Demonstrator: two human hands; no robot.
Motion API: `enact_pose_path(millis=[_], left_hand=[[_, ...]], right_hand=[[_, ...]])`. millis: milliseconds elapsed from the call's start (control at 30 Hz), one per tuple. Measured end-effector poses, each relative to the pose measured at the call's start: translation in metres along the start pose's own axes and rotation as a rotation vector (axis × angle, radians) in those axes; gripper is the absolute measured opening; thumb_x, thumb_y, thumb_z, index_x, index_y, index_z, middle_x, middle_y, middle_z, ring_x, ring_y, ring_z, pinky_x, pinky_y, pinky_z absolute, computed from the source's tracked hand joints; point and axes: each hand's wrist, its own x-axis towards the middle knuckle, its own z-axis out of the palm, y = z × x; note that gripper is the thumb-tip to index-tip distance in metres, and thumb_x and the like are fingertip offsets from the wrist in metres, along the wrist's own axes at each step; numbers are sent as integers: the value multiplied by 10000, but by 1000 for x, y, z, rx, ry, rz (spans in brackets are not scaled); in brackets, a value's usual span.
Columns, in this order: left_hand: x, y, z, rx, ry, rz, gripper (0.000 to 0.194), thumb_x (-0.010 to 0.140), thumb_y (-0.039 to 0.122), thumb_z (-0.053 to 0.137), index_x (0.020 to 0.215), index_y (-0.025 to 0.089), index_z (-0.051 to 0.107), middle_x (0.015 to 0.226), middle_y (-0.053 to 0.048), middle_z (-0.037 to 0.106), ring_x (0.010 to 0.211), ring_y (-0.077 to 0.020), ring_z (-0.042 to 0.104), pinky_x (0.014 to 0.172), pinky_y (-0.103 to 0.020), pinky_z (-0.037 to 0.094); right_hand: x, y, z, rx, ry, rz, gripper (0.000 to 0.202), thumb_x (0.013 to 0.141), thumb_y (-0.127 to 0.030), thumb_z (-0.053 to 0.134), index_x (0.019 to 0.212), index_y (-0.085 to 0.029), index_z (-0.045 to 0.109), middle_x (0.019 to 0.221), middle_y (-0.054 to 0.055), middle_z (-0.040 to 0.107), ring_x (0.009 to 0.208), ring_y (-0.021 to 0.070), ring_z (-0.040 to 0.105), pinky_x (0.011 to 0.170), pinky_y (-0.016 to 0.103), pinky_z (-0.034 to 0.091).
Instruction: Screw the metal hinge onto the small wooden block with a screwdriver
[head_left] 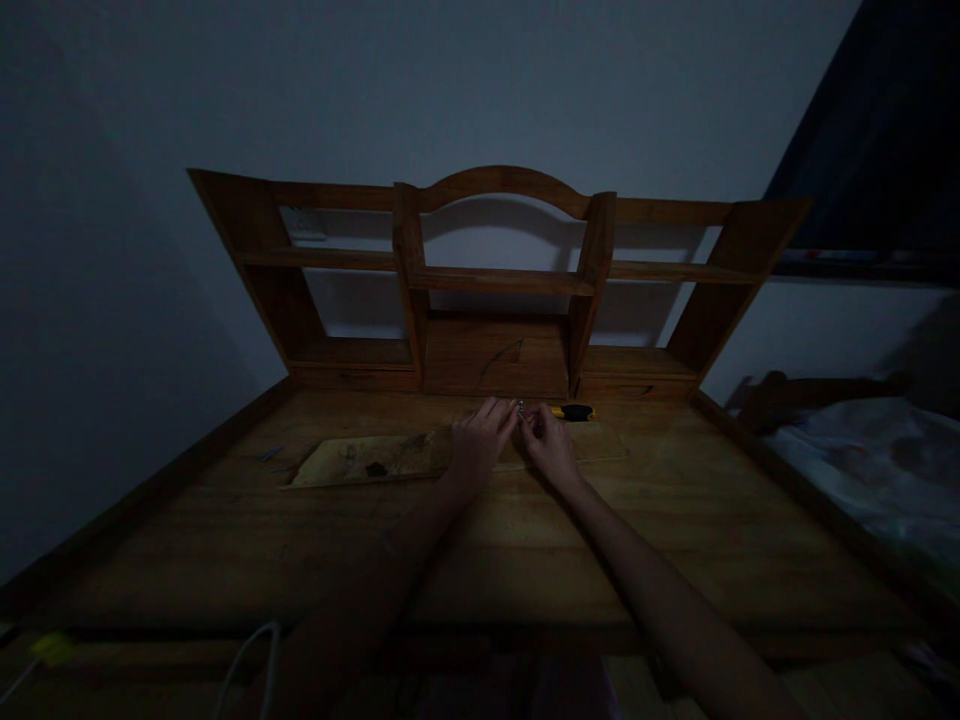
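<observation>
My left hand is closed, its fingertips pinching a small shiny metal piece whose exact kind is too small and dark to tell. Right beside it, my right hand is also closed in a pinch, its fingertips close against that piece; what they hold is hidden. Beneath both hands lies a long, thin wooden board, pale and stained, with a dark hole or spot toward its left part and a ragged left end. Just beyond my right hand rests a tool with a yellow and black handle.
The wooden desk carries a shelf unit along its back edge. Small light-coloured bits lie left of the board. A white cable loops at the front left edge, near a yellow object. The room is dim.
</observation>
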Motion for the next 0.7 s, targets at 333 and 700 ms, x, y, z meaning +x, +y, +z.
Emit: enact_pose_path(millis=[333, 700], left_hand=[[5, -8, 7, -154, 187, -133, 267, 967, 410, 496, 1015, 211, 666, 972, -52, 699, 858, -167, 654, 756, -253, 448], [15, -21, 30, -841, 149, -475, 314, 851, 478, 606, 798, 171, 648, 727, 0, 641, 686, -141, 595, 603, -209, 435]], right_hand=[[0, -3, -2, 26, 65, 19, 173, 927, -376, 453, 971, -229, 533, 741, 5, 624, 657, 182, 600, 634, 273, 420], [0, -12, -14, 148, 169, 67, 260, 1003, -405, 306, 985, -236, 503, 856, 32, 621, 787, 206, 597, 724, 306, 412]])
